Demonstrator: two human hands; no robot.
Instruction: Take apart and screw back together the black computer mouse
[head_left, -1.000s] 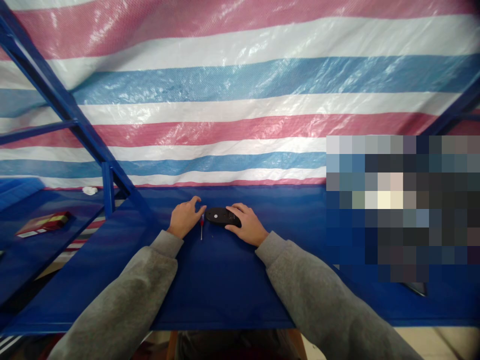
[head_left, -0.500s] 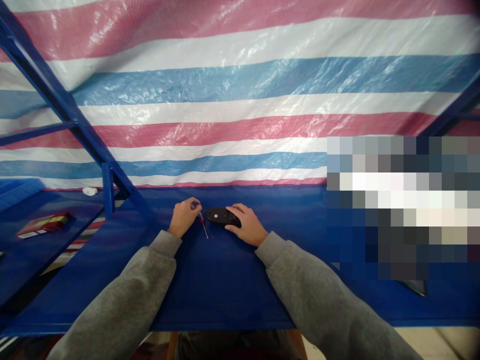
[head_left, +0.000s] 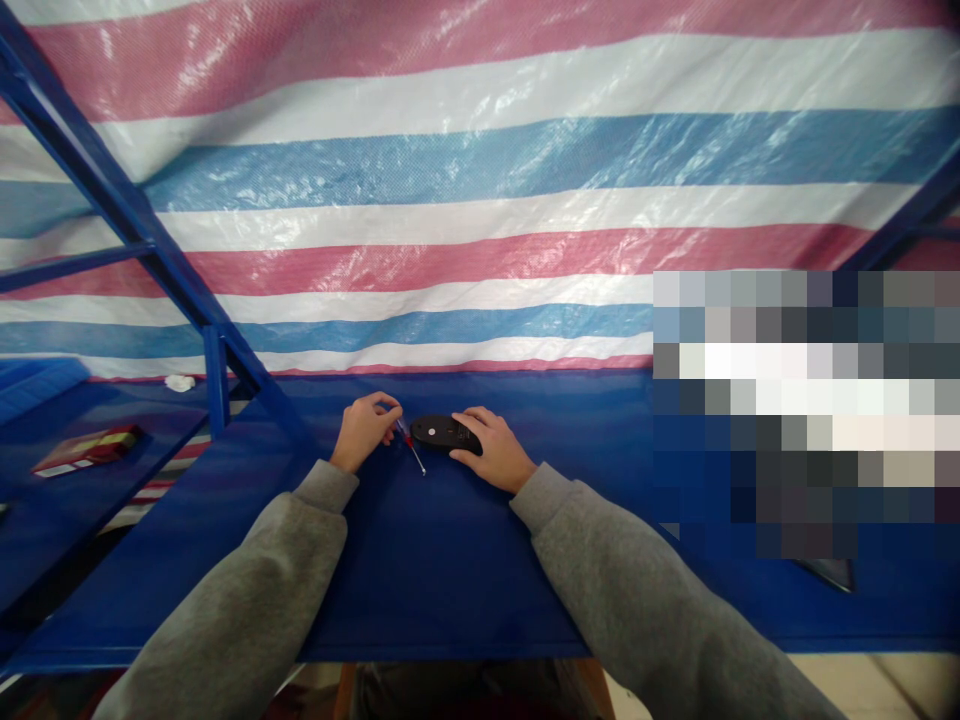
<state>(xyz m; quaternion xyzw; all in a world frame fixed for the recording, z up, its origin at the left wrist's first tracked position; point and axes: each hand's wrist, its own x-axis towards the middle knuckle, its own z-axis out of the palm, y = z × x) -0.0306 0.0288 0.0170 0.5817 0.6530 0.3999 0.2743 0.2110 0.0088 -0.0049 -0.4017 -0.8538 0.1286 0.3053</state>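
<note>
Blue-topped, the table (head_left: pixel 450 570) spreads out before me, and both my hands sit near its far edge, at 12 o'clock. My left hand (head_left: pixel 365 432) is closed in a pinch, its fingertips at the red handle of a small screwdriver (head_left: pixel 411 447). The screwdriver slants away from my fingers toward 4 o'clock, and I cannot tell whether the tip of its thin metal shaft touches the table. Just beside it, on the 3 o'clock side, a black computer mouse (head_left: pixel 441 431) lies upside down, showing a white dot on its underside. My right hand (head_left: pixel 499 450) grasps the mouse's right end, fingers curled over it. My grey sweatshirt sleeves (head_left: pixel 247 590) run in from the bottom corners. Out at 9 o'clock, a red and yellow box (head_left: pixel 86 451) lies on a blue shelf (head_left: pixel 150 410). A striped tarpaulin (head_left: pixel 480 200) hangs beyond everything at 12 o'clock.
</note>
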